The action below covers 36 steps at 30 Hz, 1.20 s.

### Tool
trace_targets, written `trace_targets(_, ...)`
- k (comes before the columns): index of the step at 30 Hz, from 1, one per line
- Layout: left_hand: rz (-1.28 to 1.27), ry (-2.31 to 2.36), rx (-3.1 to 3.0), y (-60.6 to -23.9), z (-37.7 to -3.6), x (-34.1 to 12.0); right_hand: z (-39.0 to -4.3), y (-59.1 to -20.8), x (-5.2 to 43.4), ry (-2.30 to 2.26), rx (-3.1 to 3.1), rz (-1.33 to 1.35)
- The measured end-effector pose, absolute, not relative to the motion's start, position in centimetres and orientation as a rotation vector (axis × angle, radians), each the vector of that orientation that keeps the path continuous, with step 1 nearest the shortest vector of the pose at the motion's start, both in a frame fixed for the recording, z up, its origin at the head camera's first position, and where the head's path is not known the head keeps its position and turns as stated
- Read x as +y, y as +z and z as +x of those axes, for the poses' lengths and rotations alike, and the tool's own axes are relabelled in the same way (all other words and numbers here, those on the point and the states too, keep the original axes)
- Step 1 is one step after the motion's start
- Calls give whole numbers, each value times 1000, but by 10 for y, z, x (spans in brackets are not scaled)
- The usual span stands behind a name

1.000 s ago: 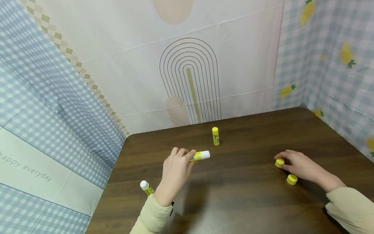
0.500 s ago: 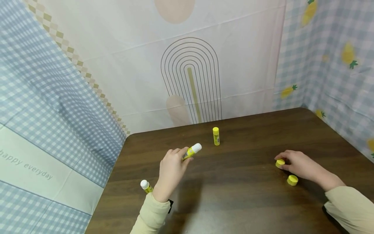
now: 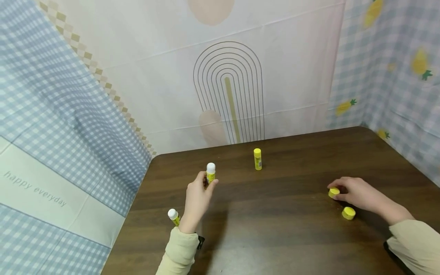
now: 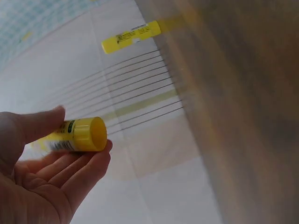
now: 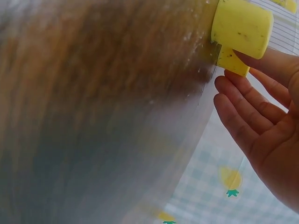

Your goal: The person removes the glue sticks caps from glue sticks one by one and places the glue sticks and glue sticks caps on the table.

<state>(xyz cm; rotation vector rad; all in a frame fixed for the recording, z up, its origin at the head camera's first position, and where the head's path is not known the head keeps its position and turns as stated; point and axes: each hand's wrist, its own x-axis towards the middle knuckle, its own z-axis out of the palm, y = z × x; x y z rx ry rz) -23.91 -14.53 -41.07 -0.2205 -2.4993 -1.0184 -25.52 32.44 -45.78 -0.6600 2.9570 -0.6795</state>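
Note:
Raised above the table, my left hand [image 3: 196,200] grips an uncapped glue stick [image 3: 211,173], held upright with its white end on top. The left wrist view shows that stick's yellow base [image 4: 91,134] between thumb and fingers. At the right, my right hand [image 3: 361,194] pinches a yellow cap [image 3: 333,192] that rests on the table; the right wrist view shows thumb and fingertips at this cap [image 5: 232,63]. A second yellow cap [image 3: 348,213] lies just in front of the right hand. Behind the left wrist another white-topped glue stick [image 3: 173,216] stands, partly hidden by the sleeve.
A capped yellow glue stick [image 3: 258,159] stands upright near the back of the dark wooden table [image 3: 275,233]. Patterned cloth [image 3: 165,84] hangs along the back, with checked curtains at the left [image 3: 68,152] and right [image 3: 388,76].
My left hand has moved a little left and turned the glue stick from lying sideways to upright, white end up. My right hand stays at the cap; the view has shifted slightly.

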Motion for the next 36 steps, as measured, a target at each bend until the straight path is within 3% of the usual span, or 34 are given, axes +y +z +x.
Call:
trace_targets(7, -41, -1340, -2417, -428, -250, -157, -256, -457, 329, -711, 2905, -637)
trace_targets(19, 269, -1381, -2390, -450, -259, -169, -256, -457, 331, -709, 2906, -648)
trace_targets(36, 422, -1495, -2478, -462, -270, -182, -259, -457, 327, -736, 2867, -624)
